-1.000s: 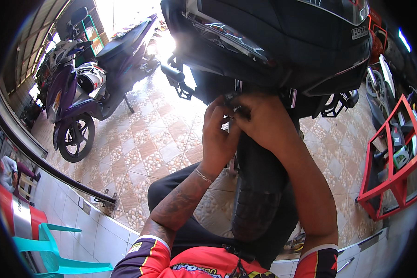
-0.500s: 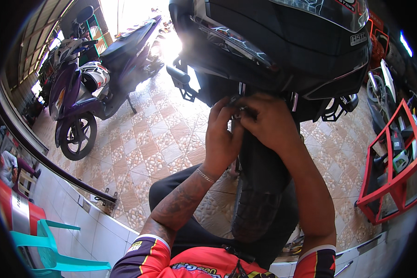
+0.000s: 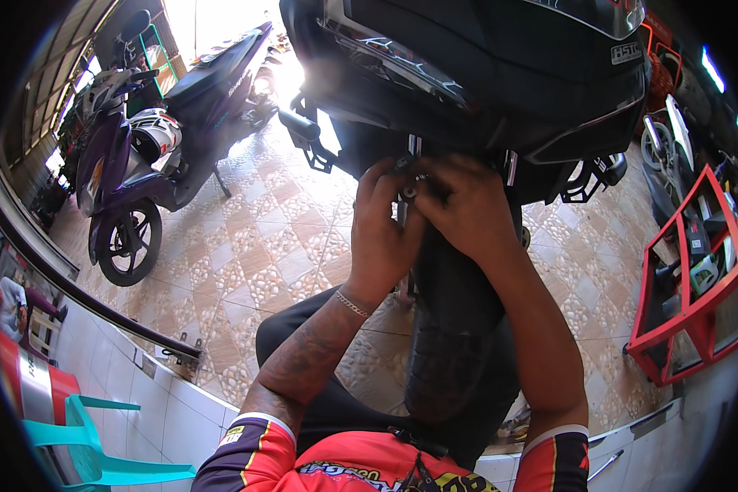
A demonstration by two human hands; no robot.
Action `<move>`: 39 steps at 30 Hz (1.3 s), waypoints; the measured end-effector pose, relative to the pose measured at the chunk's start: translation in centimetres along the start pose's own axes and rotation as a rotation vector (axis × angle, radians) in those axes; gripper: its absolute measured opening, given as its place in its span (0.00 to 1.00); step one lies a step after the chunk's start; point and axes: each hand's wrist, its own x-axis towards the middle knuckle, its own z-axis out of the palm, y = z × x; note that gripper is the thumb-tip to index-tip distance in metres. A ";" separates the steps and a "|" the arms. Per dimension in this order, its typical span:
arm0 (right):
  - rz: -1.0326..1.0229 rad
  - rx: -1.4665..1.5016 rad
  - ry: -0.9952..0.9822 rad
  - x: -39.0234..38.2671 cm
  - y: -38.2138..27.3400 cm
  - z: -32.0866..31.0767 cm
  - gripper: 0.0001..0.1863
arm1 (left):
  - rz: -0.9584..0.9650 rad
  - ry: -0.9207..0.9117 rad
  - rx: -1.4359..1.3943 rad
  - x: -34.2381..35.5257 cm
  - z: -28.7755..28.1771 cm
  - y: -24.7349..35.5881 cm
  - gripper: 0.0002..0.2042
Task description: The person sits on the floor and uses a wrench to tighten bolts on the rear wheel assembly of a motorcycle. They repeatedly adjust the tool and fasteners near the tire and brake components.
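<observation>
A black motorbike (image 3: 484,74) fills the top middle, its front tyre (image 3: 447,344) coming down between my forearms. Under the front body, my left hand (image 3: 381,217) and my right hand (image 3: 463,205) meet at a small dark metal fitting (image 3: 410,187) below a vertical chrome rod (image 3: 415,146). The fingers of both hands are curled and pinched round that spot, partly hiding the piece, so I cannot tell its exact shape. A silver bracelet is on my left wrist.
A purple scooter (image 3: 115,184) with a white helmet (image 3: 153,133) stands left on the tiled floor (image 3: 287,246). A turquoise chair (image 3: 86,447) and red drum (image 3: 53,385) are lower left, near a seated person (image 3: 15,307). A red metal rack (image 3: 656,344) stands right.
Both hands appear a little higher and further left in the picture, along with the motorbike, as the view shifts. Both stay gathered at the same spot, fingers slightly moved.
</observation>
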 end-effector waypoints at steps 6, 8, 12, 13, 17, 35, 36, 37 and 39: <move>0.022 0.034 0.007 -0.1 -0.2 -0.2 0.13 | -0.013 0.023 0.015 0.2 -0.2 0.0 0.13; 0.044 0.038 -0.003 -0.1 -0.3 -0.5 0.14 | -0.023 0.040 0.003 0.2 0.0 0.0 0.11; 0.089 0.058 -0.017 -0.2 -0.5 -0.8 0.15 | -0.051 0.063 -0.015 0.2 0.1 0.1 0.08; 0.084 0.067 -0.017 -0.1 -0.5 -0.9 0.14 | -0.071 0.066 -0.026 0.2 0.0 0.1 0.08; 0.107 0.098 -0.068 -0.2 -0.6 -1.2 0.12 | -0.132 0.058 -0.102 0.1 -0.2 0.3 0.08; 0.001 0.127 -0.096 -0.9 -1.1 -1.4 0.12 | -0.171 0.029 -0.161 -0.4 -0.5 -1.5 0.06; -0.002 0.136 -0.085 -0.8 -1.0 -1.3 0.12 | -0.202 0.033 -0.178 -0.5 -0.5 -1.5 0.05; 0.015 0.146 -0.103 -0.7 -1.0 -1.2 0.12 | -0.200 0.026 -0.203 -0.5 -0.4 -1.5 0.05; 0.045 0.236 -0.066 -0.7 -0.8 -1.3 0.11 | -0.227 0.040 -0.323 -0.5 -0.2 -1.5 0.05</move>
